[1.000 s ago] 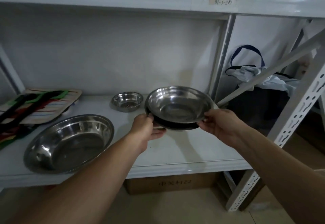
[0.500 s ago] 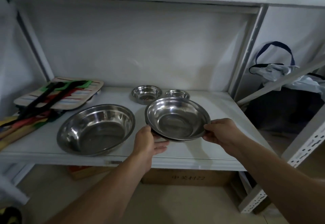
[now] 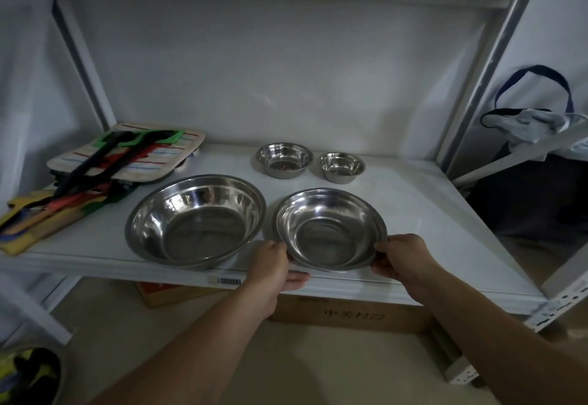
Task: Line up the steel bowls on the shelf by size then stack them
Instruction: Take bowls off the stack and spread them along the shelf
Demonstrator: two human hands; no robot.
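Note:
Several steel bowls are on the white shelf (image 3: 420,213). The largest bowl (image 3: 195,221) sits front left. Right beside it is the medium bowl (image 3: 331,229), at the shelf's front edge. My left hand (image 3: 273,264) grips its left rim and my right hand (image 3: 401,255) grips its right rim. Whether the medium bowl rests fully on the shelf I cannot tell. A small bowl (image 3: 284,159) and the smallest bowl (image 3: 342,167) stand side by side at the back.
Striped pot holders with coloured utensils (image 3: 105,166) are piled at the shelf's left end. A slanted metal upright (image 3: 477,80) bounds the right side, with a dark bag (image 3: 537,156) beyond it. A cardboard box (image 3: 350,315) lies under the shelf.
Both hands have brought the medium bowl down from the air to the shelf's front edge, next to the largest bowl. The camera has swung left, bringing the smallest bowl into view.

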